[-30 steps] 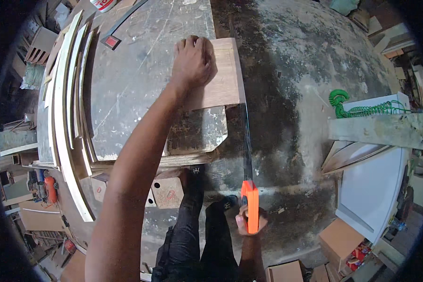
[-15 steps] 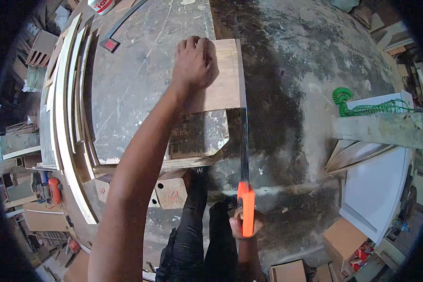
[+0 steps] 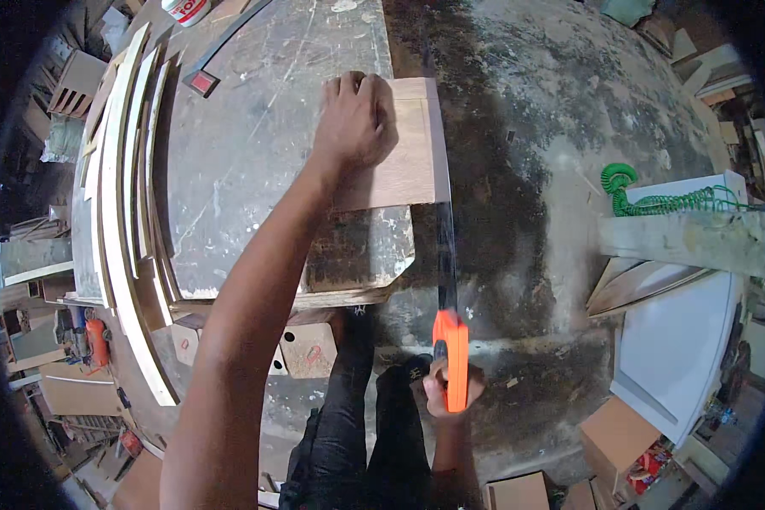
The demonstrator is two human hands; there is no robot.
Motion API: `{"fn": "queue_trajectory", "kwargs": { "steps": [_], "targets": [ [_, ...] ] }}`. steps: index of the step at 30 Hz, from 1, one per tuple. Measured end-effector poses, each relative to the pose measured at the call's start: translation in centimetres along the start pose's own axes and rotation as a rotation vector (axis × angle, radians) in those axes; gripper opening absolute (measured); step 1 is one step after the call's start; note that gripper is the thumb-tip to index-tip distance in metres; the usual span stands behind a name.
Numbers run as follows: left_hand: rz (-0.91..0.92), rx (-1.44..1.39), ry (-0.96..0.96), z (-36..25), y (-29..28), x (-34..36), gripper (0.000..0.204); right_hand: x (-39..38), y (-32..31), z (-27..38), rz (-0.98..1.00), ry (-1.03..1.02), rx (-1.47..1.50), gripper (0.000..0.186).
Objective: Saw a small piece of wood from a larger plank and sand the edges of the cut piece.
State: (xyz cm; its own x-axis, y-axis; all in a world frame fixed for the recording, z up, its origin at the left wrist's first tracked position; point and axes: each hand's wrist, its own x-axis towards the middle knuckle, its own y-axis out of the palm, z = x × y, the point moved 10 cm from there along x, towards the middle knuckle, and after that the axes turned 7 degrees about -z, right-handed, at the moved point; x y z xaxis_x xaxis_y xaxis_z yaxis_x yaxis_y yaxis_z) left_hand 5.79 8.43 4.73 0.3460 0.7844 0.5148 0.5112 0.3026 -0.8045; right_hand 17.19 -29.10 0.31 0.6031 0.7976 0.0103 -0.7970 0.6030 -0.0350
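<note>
A pale wooden board (image 3: 410, 161) lies on the worn worktable (image 3: 229, 170), its right end jutting past the table's edge. My left hand (image 3: 348, 119) presses it down from above with curled fingers, the fingertips partly hidden. Below and to the right, my right hand (image 3: 438, 393) is wrapped round the orange handle of a handsaw (image 3: 457, 361). The thin blade points away from me and runs along the board's right edge. How deep its teeth sit in the wood cannot be made out.
Long wooden strips (image 3: 115, 212) lie along the table's left side, near a dark flat bar with a red patch (image 3: 201, 82). A white tub (image 3: 184, 10) stands at the far left. Off to the right are a green coiled hose (image 3: 620, 183) and a white panel (image 3: 676, 340).
The saw and my right hand have moved away from me and slightly right, along the board's edge. My left hand stays on the board; the whole view has shifted slightly.
</note>
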Motion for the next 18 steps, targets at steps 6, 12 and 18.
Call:
{"fn": "queue_trajectory", "kwargs": {
  "steps": [6, 12, 18],
  "targets": [
    [-0.023, 0.018, 0.117, -0.5, -0.1, 0.2, 0.048, -0.4, -0.2, 1.1, 0.173, -0.144, -0.287, 0.027],
    [-0.023, 0.008, 0.049, -0.7, 0.0, 0.4, 0.042, -2.0, -1.6, -1.0, 0.039, -0.057, -0.102, 0.026],
    [0.037, -0.047, 0.04, -0.5, -0.3, 0.3, 0.044, 3.8, 2.6, 3.5, 0.122, -0.332, -0.292, 0.022]
  ]
}}
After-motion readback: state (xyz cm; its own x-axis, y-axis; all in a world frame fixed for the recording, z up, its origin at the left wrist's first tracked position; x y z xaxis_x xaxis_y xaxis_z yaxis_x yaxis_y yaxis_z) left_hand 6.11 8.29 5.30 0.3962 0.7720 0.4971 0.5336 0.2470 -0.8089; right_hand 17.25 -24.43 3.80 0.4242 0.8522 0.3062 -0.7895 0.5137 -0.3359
